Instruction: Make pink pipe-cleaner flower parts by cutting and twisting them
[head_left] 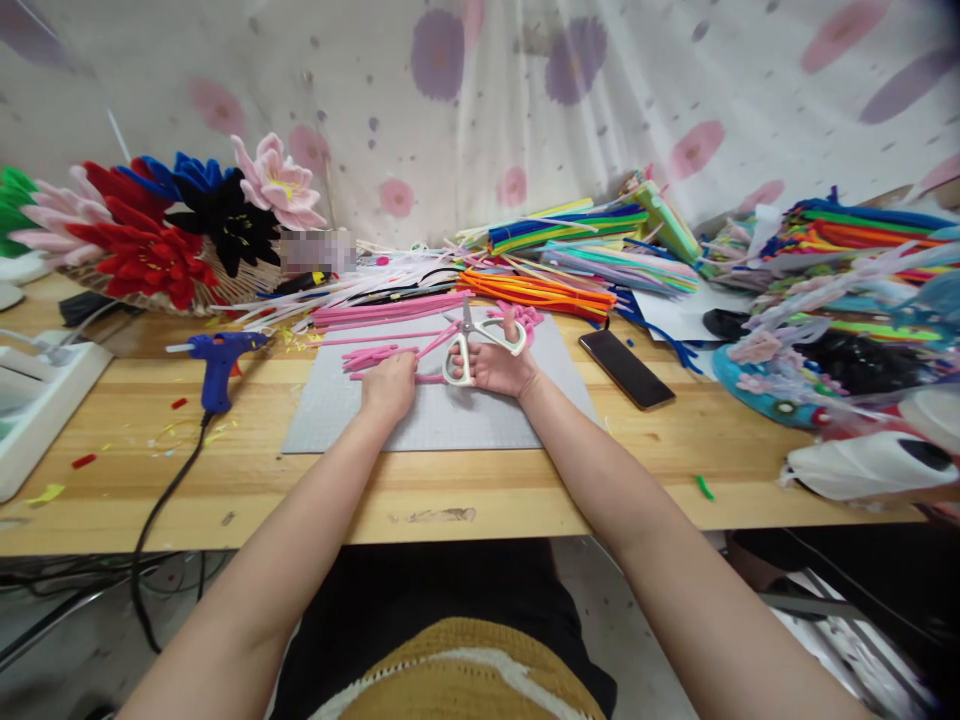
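Clock directions are taken from the middle of the grey mat (pixel 450 430), with twelve away from the wearer. Leftmost, fuzzy flowers (pixel 154 260) stood at ten o'clock, and a blue glue gun (pixel 217 375) sat on the tabletop (pixel 300 500) at nine. On the mat, short pink pieces (pixel 367 356) lay loosely piled at ten, while a bundle of longer pink stems (pixel 390 313) stretched across its far edge at eleven.

The left hand (pixel 388 388) was curled closed, pinching a pink stem (pixel 437 340) that slanted towards one o'clock, to the scissors (pixel 460 352). Whether it lay between the blades, I could not tell. The stem looked light, soft-skinned and bendable, easy to crush but hardly slippery; a pinch close to the blades would likely have kept it from flexing.

The scissors pointed to twelve, their white loops spread wide. They looked rigid and fairly light, best held by those loops. The right hand (pixel 504 370) was half open, palm up, fingers in the lower loop and thumb at the upper. Beyond it, curled pink pieces (pixel 527 317) lay at one o'clock; a phone (pixel 627 368) rested at three.
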